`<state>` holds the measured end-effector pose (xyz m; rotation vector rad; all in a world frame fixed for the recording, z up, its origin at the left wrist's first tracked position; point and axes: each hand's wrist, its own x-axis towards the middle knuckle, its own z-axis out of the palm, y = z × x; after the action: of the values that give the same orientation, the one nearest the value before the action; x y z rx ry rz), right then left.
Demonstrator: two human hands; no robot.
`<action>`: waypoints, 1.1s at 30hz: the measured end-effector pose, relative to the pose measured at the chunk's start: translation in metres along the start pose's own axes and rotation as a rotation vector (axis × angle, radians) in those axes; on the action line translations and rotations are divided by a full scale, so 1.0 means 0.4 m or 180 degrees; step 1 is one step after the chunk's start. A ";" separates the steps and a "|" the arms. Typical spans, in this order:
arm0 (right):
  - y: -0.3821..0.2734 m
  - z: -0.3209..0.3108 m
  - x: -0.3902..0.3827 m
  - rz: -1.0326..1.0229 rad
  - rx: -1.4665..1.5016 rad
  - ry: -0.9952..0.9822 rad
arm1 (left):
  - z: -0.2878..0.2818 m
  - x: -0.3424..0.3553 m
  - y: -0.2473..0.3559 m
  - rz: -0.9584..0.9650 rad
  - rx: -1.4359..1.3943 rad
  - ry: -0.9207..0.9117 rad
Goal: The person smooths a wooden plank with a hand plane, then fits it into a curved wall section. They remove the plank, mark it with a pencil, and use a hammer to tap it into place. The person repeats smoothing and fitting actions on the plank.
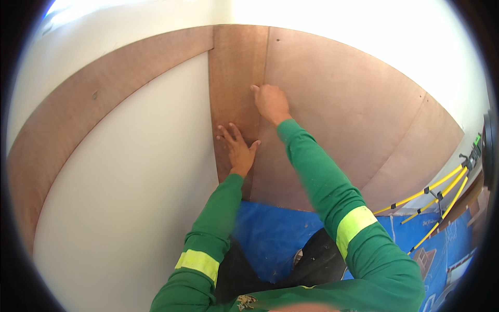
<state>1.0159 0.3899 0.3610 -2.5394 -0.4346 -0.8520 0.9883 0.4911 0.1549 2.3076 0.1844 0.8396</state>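
Observation:
A narrow, darker wooden strip (236, 62) stands upright against a wide, lighter wooden panel (338, 93), with a seam between them. My left hand (238, 148) rests on the strip's lower half, fingers spread, thumb near the seam. Higher up, my right hand (270, 104) is at the seam with its fingers curled and thumb tip on the wood; whether anything is inside it is hidden. A curved-looking wooden band (88, 99) runs from the strip's top toward the left, bordering a white wall section (125, 187).
Blue floor covering (270, 223) lies below, around my dark-trousered legs (317, 255). At the right stands a yellow-legged tripod (442, 184) with a black head, close to the panel's end. White wall (364, 26) continues above the woodwork.

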 end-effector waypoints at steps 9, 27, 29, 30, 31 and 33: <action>-0.119 -0.032 -0.045 -0.0101 0.0349 -0.0795 | -0.002 -0.005 -0.005 0.0056 -0.0026 0.0077; 0.397 -0.196 -0.722 0.1597 0.1613 -0.1863 | -0.041 0.027 -0.007 -0.0703 -0.0889 0.0106; 0.464 -0.215 -0.819 0.1777 0.1413 -0.2450 | -0.021 0.047 -0.013 -0.0383 -0.1020 0.0219; 0.492 -0.219 -0.839 0.1871 0.0954 -0.2955 | -0.009 0.064 -0.013 -0.0343 -0.1119 0.0298; 0.512 -0.218 -0.854 0.1625 0.0844 -0.2971 | 0.012 0.072 -0.008 -0.0159 -0.0928 0.0475; 0.531 -0.220 -0.877 0.1631 0.0339 -0.3266 | 0.033 0.076 -0.006 -0.0203 -0.0511 0.0585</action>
<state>0.7934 0.1098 0.1421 -2.6045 -0.0778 0.6787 1.0205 0.4961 0.1616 2.0651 0.2598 0.9968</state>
